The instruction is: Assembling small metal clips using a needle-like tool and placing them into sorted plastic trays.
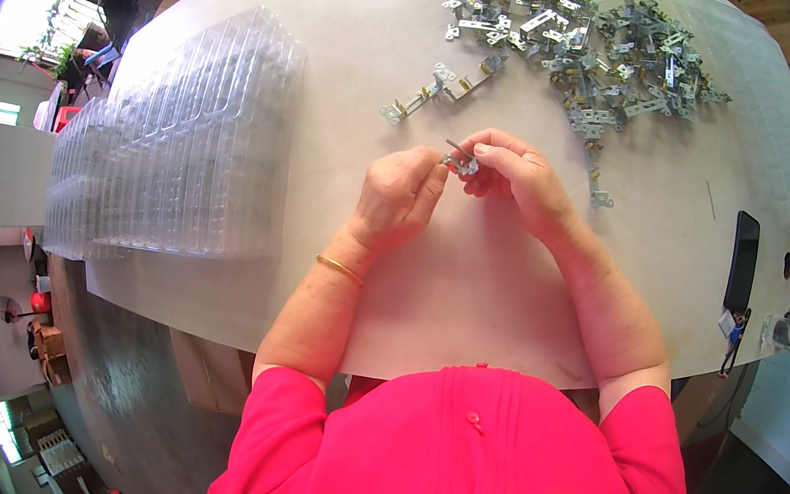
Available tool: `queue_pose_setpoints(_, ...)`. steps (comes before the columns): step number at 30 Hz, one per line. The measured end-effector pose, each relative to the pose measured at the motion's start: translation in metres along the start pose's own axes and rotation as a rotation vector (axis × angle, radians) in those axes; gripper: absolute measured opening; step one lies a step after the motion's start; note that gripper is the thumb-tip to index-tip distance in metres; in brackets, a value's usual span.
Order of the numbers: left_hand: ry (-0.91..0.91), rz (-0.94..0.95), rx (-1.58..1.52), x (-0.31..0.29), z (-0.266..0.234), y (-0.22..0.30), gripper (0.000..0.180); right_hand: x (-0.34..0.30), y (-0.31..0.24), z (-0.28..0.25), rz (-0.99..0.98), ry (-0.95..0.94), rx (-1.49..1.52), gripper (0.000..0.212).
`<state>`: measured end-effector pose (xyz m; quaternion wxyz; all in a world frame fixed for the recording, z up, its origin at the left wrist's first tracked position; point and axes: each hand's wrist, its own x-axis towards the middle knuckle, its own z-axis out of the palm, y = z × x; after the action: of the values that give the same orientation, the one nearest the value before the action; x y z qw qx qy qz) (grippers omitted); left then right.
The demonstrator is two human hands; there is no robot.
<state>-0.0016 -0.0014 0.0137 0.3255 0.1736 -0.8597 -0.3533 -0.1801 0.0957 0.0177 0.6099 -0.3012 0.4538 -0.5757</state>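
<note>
Hot-pink short-sleeved cloth shirt [417, 452] against a broad off-white tabletop [477, 309].
From where I stand, the shirt is plain; the heaped small metal brackets [594, 53] glint silver with brassy-yellow flecks, the stacked ribbed plastic trays [197, 148] look colourless, the thin round bangle [342, 268] shines gold, the flat rectangular phone [743, 263] black.

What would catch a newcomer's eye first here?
The bright pink shirt at the bottom stands out first. Above it, over the pale table, the left hand and right hand hold a small metal part between them. Beyond, at upper right, lies a jumbled heap of metal pieces; clear plastic trays stand stacked on the left.
</note>
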Motion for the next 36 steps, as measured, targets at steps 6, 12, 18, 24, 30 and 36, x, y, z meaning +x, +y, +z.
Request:
queue_pose_setpoints(6, 0.007, 0.204, 0.133, 0.000, 0.004, 0.002, 0.003, 0.001, 0.001, 0.004, -0.071, 0.052, -0.105, 0.019)
queue_pose_setpoints(12, 0.084, 0.143, 0.226, 0.000, 0.007, 0.005, 0.007, 0.003, 0.005, 0.009, -0.320, 0.161, -0.103, 0.014)
queue_pose_setpoints(18, 0.100, 0.146, 0.269, 0.002, 0.007, 0.004, 0.011, 0.001, 0.008, 0.011, -0.257, 0.148, -0.260, 0.013)
queue_pose_setpoints(24, 0.157, 0.178, 0.211, 0.002, 0.000, 0.000, 0.019, 0.002, 0.004, 0.010, -0.305, 0.210, -0.129, 0.014)
queue_pose_setpoints(30, -0.153, -0.381, -0.550, -0.006, -0.001, 0.002, 0.023, 0.006, 0.007, 0.008, -0.325, 0.236, -0.024, 0.014)
queue_pose_setpoints(36, 0.015, -0.461, -0.609, -0.005, 0.008, 0.004, 0.023, 0.004, 0.014, 0.006, -0.502, 0.407, -0.364, 0.011)
